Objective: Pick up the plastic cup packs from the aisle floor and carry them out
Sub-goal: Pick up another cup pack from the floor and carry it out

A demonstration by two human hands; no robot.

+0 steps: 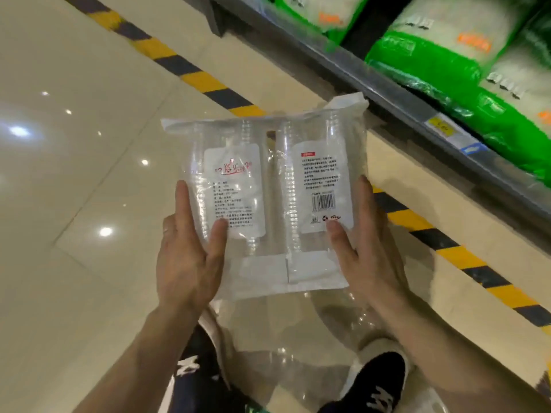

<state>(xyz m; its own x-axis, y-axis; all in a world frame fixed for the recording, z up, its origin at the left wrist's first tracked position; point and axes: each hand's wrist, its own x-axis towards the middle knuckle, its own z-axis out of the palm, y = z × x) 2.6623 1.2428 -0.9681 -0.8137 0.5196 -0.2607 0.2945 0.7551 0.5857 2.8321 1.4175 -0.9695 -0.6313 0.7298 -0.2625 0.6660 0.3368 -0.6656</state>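
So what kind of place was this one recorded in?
Most likely a shop aisle: a low grey metal shelf stacked with green-and-white bagged goods, a yellow price tag on its edge, and yellow-and-black hazard tape across the glossy cream tiled floor.

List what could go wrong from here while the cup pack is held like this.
1. The cup pack is pinched between the left hand and right hand only at its near end; the slick wrap could slip out.
2. More clear plastic hangs or lies below, near the shoes; it may drop or get stepped on.
3. The shelf edge is close on the right; the pack could snag on it.
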